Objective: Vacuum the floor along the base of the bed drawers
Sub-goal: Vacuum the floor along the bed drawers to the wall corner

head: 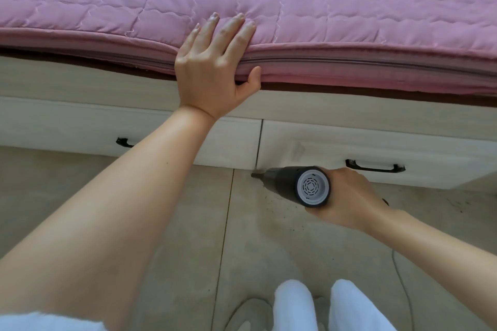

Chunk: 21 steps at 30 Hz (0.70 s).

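- Head view: my left hand [212, 67] lies on the edge of the pink quilted mattress [322, 8], fingers straight and spread flat on top, thumb hooked down over the side seam. It holds nothing; it only presses on the bedding.
- My right hand [349, 196] is wrapped round the body of a small black handheld vacuum [301, 183], fingers curled round the far side. The grey vented end cap faces up toward me.
- The vacuum's narrow nozzle [258, 175] points left and down, its tip at the floor right where the gap between the two drawers [376, 148] meets the tiles.
- Both drawers are pale wood with black handles [375, 166]; the right one sits just beyond my right hand.
- The floor [188, 223] is beige tile with dark grout lines, and dark specks of dirt [285, 220] lie scattered below and right of the vacuum.
- A thin cord [402, 285] trails across the tiles near my white-clad legs [293, 303] at the bottom.
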### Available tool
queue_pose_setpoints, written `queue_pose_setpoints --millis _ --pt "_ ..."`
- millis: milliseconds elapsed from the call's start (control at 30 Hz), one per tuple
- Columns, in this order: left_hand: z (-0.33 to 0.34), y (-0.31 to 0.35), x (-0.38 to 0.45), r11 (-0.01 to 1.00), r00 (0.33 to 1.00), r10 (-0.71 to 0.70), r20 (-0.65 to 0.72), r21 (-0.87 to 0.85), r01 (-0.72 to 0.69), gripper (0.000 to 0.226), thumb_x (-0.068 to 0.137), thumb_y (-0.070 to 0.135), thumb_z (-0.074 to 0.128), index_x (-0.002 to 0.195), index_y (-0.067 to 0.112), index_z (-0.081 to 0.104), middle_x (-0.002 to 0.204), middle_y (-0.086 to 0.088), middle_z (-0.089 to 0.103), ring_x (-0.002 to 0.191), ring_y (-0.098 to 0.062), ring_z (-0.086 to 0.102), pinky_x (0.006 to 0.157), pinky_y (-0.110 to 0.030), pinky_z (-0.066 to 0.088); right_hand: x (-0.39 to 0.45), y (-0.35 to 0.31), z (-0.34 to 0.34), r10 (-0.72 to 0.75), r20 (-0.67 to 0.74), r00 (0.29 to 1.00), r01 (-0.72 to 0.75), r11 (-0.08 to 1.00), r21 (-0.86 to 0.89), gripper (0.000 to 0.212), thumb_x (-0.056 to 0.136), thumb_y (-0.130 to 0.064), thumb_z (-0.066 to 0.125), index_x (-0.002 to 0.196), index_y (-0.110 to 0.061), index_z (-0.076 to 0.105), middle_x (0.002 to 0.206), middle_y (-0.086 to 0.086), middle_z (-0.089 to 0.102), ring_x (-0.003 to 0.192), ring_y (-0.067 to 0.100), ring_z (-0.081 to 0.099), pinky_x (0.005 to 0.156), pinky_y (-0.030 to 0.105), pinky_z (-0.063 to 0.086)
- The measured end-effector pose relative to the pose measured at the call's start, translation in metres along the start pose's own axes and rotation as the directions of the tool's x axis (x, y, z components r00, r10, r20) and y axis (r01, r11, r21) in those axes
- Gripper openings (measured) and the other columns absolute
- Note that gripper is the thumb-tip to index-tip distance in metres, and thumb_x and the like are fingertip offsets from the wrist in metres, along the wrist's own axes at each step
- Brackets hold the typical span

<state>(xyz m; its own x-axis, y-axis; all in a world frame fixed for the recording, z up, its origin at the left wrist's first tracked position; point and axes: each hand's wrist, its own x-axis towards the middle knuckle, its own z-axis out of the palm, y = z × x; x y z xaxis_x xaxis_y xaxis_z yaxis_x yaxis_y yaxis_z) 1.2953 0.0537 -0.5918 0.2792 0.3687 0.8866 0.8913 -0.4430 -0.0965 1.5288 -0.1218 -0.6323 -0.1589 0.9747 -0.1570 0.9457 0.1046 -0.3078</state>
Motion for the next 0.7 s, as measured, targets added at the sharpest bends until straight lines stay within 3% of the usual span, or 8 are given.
queue_pose_setpoints --millis 367,533,700 --pt "0.001 0.001 0.0 1.0 1.0 -0.017 -0.012 0.008 0.017 0.053 0.09 0.051 0.05 0.131 0.021 0.066 0.134 0.002 0.065 0.123 -0.031 0.061 0.099 -0.046 0.049 -0.004 0.012 -0.006 -0.001 -0.003 1.0 0.001 0.998 -0.058 0.041 0.07 -0.05 0.063 0.107 -0.033 0.057 0.088 -0.007 0.07 0.082 0.024 0.064 0.064 0.03 0.049" --pt "-0.001 0.002 0.0 1.0 1.0 -0.022 -0.016 0.012 0.022 0.053 0.088 0.049 0.053 0.13 0.021 0.067 0.133 0.002 0.065 0.123 -0.031 0.061 0.099 -0.046 0.049 -0.008 0.012 -0.016 -0.032 0.02 0.999 0.034 0.994 -0.099 0.035 0.072 -0.046 0.065 0.104 -0.034 0.059 0.075 -0.011 0.063 0.078 0.021 0.063 0.058 0.026 0.038" --pt "-0.001 0.002 0.0 1.0 1.0 -0.026 -0.015 0.004 0.026 0.053 0.089 0.05 0.052 0.13 0.021 0.067 0.133 0.001 0.065 0.123 -0.031 0.061 0.099 -0.046 0.049 -0.008 0.012 -0.013 -0.058 0.0 0.998 0.058 0.995 -0.087 0.041 0.072 -0.05 0.064 0.108 -0.033 0.059 0.086 -0.009 0.07 0.08 0.022 0.064 0.061 0.028 0.046"
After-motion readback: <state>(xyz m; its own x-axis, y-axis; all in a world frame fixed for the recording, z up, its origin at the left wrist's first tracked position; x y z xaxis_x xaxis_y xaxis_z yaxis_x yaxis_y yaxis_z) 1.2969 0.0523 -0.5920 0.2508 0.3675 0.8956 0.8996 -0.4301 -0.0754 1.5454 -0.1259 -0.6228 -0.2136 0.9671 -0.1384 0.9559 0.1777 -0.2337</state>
